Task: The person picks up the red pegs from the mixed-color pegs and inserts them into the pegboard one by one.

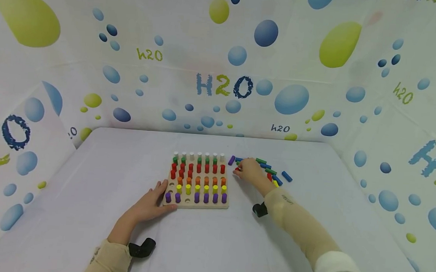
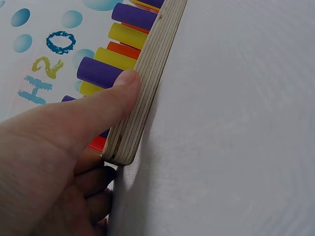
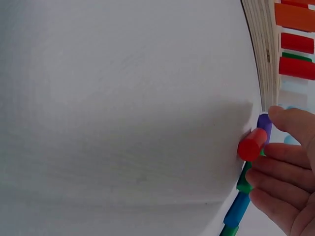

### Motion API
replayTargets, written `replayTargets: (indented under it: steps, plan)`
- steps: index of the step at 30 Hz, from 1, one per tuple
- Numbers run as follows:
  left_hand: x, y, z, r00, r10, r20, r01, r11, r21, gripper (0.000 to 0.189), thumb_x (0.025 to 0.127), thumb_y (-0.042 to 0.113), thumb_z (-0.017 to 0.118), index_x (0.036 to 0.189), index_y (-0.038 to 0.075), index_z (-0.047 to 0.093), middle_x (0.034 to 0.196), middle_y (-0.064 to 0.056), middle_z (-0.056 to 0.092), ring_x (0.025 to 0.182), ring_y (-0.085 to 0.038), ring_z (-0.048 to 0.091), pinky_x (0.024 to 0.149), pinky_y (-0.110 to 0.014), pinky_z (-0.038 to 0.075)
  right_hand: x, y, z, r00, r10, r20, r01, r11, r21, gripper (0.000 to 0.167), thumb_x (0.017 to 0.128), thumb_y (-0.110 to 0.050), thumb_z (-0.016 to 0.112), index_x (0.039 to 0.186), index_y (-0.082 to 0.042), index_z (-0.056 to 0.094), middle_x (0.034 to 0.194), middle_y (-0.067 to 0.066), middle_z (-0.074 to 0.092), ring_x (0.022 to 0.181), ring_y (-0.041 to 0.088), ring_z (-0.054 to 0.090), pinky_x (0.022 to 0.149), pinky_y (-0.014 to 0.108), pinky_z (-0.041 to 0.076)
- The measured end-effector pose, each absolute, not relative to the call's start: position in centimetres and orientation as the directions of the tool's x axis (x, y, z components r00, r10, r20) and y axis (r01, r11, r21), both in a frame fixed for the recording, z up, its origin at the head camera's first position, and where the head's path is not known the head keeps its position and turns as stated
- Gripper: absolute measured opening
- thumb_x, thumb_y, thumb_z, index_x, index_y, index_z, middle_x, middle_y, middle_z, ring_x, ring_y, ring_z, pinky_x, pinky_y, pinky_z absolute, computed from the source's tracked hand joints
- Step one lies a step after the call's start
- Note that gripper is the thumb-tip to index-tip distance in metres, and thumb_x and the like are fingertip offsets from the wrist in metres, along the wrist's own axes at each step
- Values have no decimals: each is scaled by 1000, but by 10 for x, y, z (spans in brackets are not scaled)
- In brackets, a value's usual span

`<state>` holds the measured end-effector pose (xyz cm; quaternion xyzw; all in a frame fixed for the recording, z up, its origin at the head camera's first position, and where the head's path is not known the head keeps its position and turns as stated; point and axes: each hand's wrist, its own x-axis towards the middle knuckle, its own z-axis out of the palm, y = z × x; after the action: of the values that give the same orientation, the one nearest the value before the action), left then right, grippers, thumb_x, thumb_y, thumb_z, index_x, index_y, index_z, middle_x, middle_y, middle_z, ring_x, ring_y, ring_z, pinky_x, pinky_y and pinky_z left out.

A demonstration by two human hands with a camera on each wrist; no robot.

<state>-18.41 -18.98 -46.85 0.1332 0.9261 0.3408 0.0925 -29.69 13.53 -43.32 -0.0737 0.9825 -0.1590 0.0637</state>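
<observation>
A wooden pegboard (image 1: pixel 200 207) stands on the table with rows of white, green, red, orange, yellow and purple pegs upright in it. My left hand (image 1: pixel 151 203) grips its near left corner. The left thumb (image 2: pixel 127 83) presses the front edge, while the other fingers curl by the left side. To the right of the board, my right hand (image 1: pixel 252 172) reaches down among loose pegs. A red peg (image 3: pixel 252 145) lies right at its fingertips, with thumb and fingers apart. A purple peg (image 3: pixel 264 123) and a green peg (image 3: pixel 244 178) lie close by.
Loose blue, green, red and yellow pegs lie scattered around the right hand, with one blue peg (image 1: pixel 287 176) farthest right. A white cloth covers the table (image 1: pixel 210 249). Behind it hangs a patterned curtain (image 1: pixel 186 45). Black devices are strapped to both wrists.
</observation>
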Motion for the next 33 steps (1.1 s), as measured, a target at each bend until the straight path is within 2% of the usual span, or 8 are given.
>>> replayTargets:
  steps: [4,11,22,26,33]
  plan:
    - [-184,-189,-468,-947,309,-84,180,732,657,98,79,52,64,144,-2,14,148,-26,12,136,-39,7,110,-50,6,-297,132,-434,-977,-196,-83,-168,949,-266,24,82,-29,69,83,-5,67,67,3,55,68,18,49,57,23,42]
    - [-183,-188,-466,-949,301,-96,166,731,661,98,79,52,64,145,-1,14,148,-26,11,136,-39,7,110,-51,6,-298,130,-437,-962,-271,-41,-254,937,-240,16,83,-21,69,88,-6,71,76,2,64,69,16,53,69,25,51]
    - [-184,-189,-467,-950,301,-84,177,741,648,99,78,52,64,145,-2,14,147,-26,12,136,-39,8,110,-51,7,-297,130,-439,-955,-296,-13,-278,912,-301,14,83,-14,68,94,-6,70,84,4,67,78,17,60,76,27,52]
    - [-184,-188,-467,-949,303,-84,177,736,654,99,79,52,64,145,-2,14,147,-26,13,136,-39,8,110,-51,7,-296,132,-439,-963,-267,-19,-242,899,-365,15,83,-14,68,96,-6,70,88,4,66,82,18,58,80,29,51]
    - [-184,-189,-469,-951,299,-80,176,737,653,99,78,52,65,144,-2,14,147,-26,14,136,-39,8,110,-50,7,-294,141,-437,-988,-154,-25,-101,755,-648,17,82,-12,69,97,-4,69,93,7,66,81,18,60,73,27,54]
